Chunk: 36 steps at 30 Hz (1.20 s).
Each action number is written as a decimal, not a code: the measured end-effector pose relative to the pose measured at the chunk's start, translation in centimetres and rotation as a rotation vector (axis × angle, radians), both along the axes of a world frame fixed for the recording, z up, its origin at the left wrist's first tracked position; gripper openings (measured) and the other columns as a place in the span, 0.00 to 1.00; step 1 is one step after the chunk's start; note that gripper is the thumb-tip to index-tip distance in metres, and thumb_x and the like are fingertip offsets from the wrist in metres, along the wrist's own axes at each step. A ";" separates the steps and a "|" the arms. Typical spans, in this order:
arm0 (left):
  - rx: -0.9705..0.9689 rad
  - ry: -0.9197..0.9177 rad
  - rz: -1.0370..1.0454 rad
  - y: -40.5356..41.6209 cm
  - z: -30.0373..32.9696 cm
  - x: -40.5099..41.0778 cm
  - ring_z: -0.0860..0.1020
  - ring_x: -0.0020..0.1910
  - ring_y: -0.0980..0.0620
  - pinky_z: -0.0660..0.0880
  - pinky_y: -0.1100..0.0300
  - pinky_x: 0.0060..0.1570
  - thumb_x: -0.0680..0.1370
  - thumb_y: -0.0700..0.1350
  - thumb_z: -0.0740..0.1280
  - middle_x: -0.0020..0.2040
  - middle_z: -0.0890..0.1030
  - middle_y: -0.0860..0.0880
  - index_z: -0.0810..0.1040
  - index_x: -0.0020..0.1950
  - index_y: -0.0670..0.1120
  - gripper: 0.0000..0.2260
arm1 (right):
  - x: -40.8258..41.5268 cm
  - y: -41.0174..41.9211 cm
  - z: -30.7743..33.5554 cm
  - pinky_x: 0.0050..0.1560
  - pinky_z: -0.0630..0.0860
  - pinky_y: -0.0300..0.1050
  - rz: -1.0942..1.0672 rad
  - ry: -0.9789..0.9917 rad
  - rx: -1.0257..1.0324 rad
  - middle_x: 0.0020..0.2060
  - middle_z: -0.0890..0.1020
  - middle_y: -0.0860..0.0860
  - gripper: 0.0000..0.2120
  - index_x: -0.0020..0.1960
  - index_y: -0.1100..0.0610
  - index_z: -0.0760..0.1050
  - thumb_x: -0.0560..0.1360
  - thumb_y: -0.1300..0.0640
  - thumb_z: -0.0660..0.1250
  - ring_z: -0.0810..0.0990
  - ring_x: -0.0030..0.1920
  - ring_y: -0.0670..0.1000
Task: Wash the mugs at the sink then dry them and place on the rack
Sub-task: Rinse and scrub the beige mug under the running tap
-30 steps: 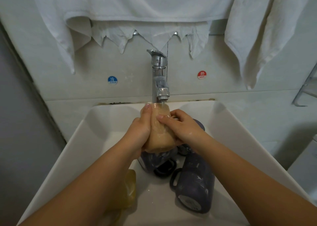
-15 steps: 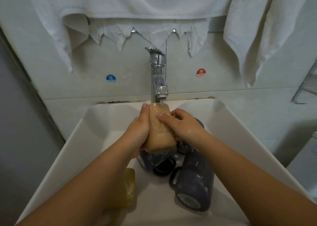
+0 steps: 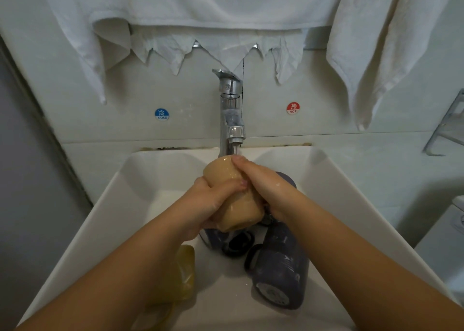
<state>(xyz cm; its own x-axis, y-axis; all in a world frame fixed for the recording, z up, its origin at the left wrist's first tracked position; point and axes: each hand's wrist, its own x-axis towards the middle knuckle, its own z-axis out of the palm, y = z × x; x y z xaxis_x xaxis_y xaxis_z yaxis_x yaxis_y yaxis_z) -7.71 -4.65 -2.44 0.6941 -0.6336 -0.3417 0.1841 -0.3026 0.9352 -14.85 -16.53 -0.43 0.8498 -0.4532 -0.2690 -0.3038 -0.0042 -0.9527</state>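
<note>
Washing is where I judge we are — early in the job, with nothing dried or racked as far as I can see. The tan mug (image 3: pixel 232 197) is held under the faucet (image 3: pixel 232 119), its mouth tipped toward me and its base up by the spout at 12 o'clock. My left hand (image 3: pixel 213 205) wraps the mug's near-left side, fingers curled round the body. My right hand (image 3: pixel 261 185) lies over the top and right of it, fingertips reaching up to the base where the water lands; it is gripping and rubbing rather than idle, I think.

Below the hands, a dark mug (image 3: pixel 281 273) lies on its side at about 5 o'clock in the sink (image 3: pixel 120 205), base toward me, handle to its left. A second dark mug (image 3: pixel 216 237) sits right under the tan one, mostly hidden, and a third dark shape (image 3: pixel 288 180) peeks out behind my right wrist. A yellowish mug (image 3: pixel 185 273) lies at 7 o'clock, half covered by my left forearm. So I count at least three more to wash, then all the drying.

The basin is white and wet. On the wall, a blue cold sticker (image 3: pixel 162 114) at 10 o'clock and a red hot sticker (image 3: pixel 293 108) at 1 o'clock flank the tap. White towels (image 3: pixel 226 6) hang across the top — handy for drying. A metal rack (image 3: pixel 447 129) shows only its edge at 3 o'clock.
</note>
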 end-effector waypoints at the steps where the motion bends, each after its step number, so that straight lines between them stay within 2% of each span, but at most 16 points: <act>1: -0.007 0.015 0.001 0.2 0.0 0.0 0.82 0.51 0.42 0.82 0.48 0.41 0.56 0.60 0.80 0.58 0.79 0.42 0.65 0.70 0.47 0.48 | -0.1 0.3 0.2 0.43 0.76 0.42 0.016 -0.012 0.010 0.41 0.79 0.49 0.14 0.48 0.52 0.74 0.76 0.41 0.64 0.79 0.43 0.48; 3: 0.005 0.011 0.005 0.3 0.2 -0.2 0.82 0.51 0.42 0.82 0.50 0.40 0.59 0.60 0.78 0.58 0.78 0.43 0.65 0.69 0.47 0.45 | 0.0 0.8 0.4 0.42 0.77 0.42 0.012 -0.005 -0.009 0.44 0.82 0.52 0.20 0.52 0.54 0.76 0.73 0.39 0.67 0.81 0.44 0.49; 5: 0.042 -0.019 0.009 0.3 0.3 -0.4 0.81 0.51 0.44 0.82 0.51 0.41 0.65 0.59 0.75 0.57 0.78 0.44 0.65 0.68 0.48 0.37 | 0.7 1.1 0.4 0.48 0.77 0.46 -0.040 0.035 -0.026 0.49 0.81 0.53 0.30 0.59 0.58 0.76 0.71 0.34 0.65 0.81 0.48 0.51; 7: 0.071 -0.042 0.027 0.3 0.3 -0.3 0.80 0.51 0.44 0.82 0.52 0.42 0.66 0.59 0.75 0.57 0.77 0.44 0.65 0.68 0.48 0.36 | 0.9 1.2 0.5 0.55 0.73 0.49 -0.103 0.069 -0.045 0.52 0.78 0.54 0.27 0.59 0.56 0.72 0.75 0.33 0.58 0.77 0.52 0.53; 8: 0.078 -0.039 0.027 0.3 0.4 -0.2 0.80 0.51 0.45 0.81 0.53 0.41 0.67 0.59 0.75 0.57 0.77 0.45 0.65 0.68 0.48 0.36 | 0.9 1.0 0.4 0.58 0.71 0.50 -0.124 0.080 -0.047 0.55 0.77 0.56 0.29 0.64 0.56 0.71 0.77 0.34 0.54 0.76 0.55 0.55; 10: 0.076 -0.008 0.011 0.6 0.8 -0.1 0.80 0.49 0.46 0.80 0.55 0.38 0.69 0.56 0.74 0.56 0.78 0.45 0.66 0.67 0.48 0.32 | 0.7 0.6 0.3 0.58 0.71 0.50 -0.115 0.089 -0.074 0.58 0.77 0.58 0.29 0.68 0.57 0.69 0.79 0.37 0.52 0.75 0.57 0.57; 14: 0.067 -0.006 0.018 1.0 0.9 0.1 0.80 0.47 0.48 0.78 0.57 0.35 0.72 0.55 0.72 0.53 0.79 0.47 0.69 0.66 0.46 0.27 | 0.1 0.4 0.1 0.47 0.72 0.45 -0.031 0.017 -0.029 0.42 0.76 0.48 0.20 0.58 0.53 0.72 0.78 0.39 0.59 0.75 0.43 0.49; 17: 0.063 -0.014 0.035 0.8 0.6 0.1 0.80 0.48 0.48 0.78 0.58 0.35 0.72 0.58 0.71 0.53 0.80 0.46 0.71 0.66 0.46 0.27 | 0.3 0.8 -0.2 0.40 0.74 0.40 0.020 0.001 -0.057 0.44 0.81 0.49 0.22 0.54 0.56 0.76 0.73 0.38 0.66 0.79 0.43 0.48; 19: 0.066 -0.006 0.060 0.6 0.5 0.1 0.80 0.48 0.48 0.78 0.58 0.34 0.72 0.60 0.70 0.53 0.80 0.45 0.71 0.66 0.45 0.28 | 0.8 1.1 -0.2 0.35 0.73 0.38 -0.006 -0.006 -0.080 0.43 0.82 0.50 0.22 0.53 0.55 0.77 0.73 0.37 0.66 0.79 0.41 0.46; 22: 0.067 -0.017 0.116 0.3 0.5 0.3 0.79 0.49 0.46 0.77 0.57 0.35 0.71 0.59 0.71 0.56 0.79 0.44 0.69 0.68 0.45 0.31 | 1.1 0.9 0.1 0.37 0.72 0.41 -0.077 0.021 -0.096 0.38 0.78 0.51 0.21 0.52 0.55 0.75 0.76 0.37 0.60 0.76 0.39 0.48; 24: 0.064 -0.041 0.142 0.1 0.5 0.5 0.78 0.51 0.46 0.76 0.57 0.36 0.71 0.59 0.71 0.57 0.78 0.44 0.69 0.68 0.44 0.31 | 1.0 0.3 -0.1 0.45 0.75 0.46 -0.047 0.012 -0.075 0.43 0.80 0.52 0.22 0.52 0.55 0.76 0.76 0.37 0.59 0.78 0.44 0.51; 27: 0.069 -0.074 0.152 -0.2 0.3 0.7 0.78 0.54 0.44 0.76 0.56 0.39 0.71 0.60 0.70 0.59 0.78 0.43 0.69 0.68 0.43 0.32 | 0.6 -0.3 -0.5 0.56 0.76 0.53 0.036 -0.020 -0.048 0.51 0.81 0.53 0.19 0.55 0.53 0.77 0.74 0.39 0.65 0.79 0.53 0.55; 29: 0.081 -0.088 0.157 -0.6 0.2 0.7 0.78 0.55 0.42 0.77 0.53 0.46 0.71 0.61 0.70 0.59 0.78 0.42 0.69 0.68 0.42 0.33 | 0.7 -0.1 -0.5 0.55 0.76 0.51 0.010 -0.022 -0.040 0.50 0.82 0.53 0.20 0.55 0.53 0.78 0.71 0.39 0.68 0.79 0.52 0.53; 32: 0.077 -0.088 0.147 -1.2 0.0 0.8 0.78 0.54 0.43 0.77 0.51 0.50 0.71 0.60 0.71 0.59 0.78 0.42 0.69 0.68 0.42 0.34 | 1.0 0.0 -0.5 0.44 0.76 0.44 -0.044 -0.022 -0.031 0.48 0.83 0.53 0.22 0.52 0.54 0.78 0.71 0.36 0.67 0.80 0.46 0.51; 36: 0.071 -0.089 0.147 -1.0 0.1 1.1 0.78 0.47 0.46 0.76 0.55 0.41 0.72 0.59 0.70 0.54 0.78 0.45 0.68 0.68 0.41 0.32 | 0.8 -0.5 -0.8 0.45 0.76 0.47 -0.011 -0.033 -0.040 0.45 0.81 0.52 0.21 0.54 0.53 0.76 0.75 0.36 0.62 0.79 0.46 0.52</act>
<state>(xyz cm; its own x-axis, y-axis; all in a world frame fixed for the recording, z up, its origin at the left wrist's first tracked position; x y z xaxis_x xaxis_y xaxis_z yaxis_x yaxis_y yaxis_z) -6.62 -5.65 -2.31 0.8070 -0.4995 -0.3150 0.1484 -0.3447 0.9269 -14.07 -16.99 -1.23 0.8528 -0.4724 -0.2225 -0.2727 -0.0396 -0.9613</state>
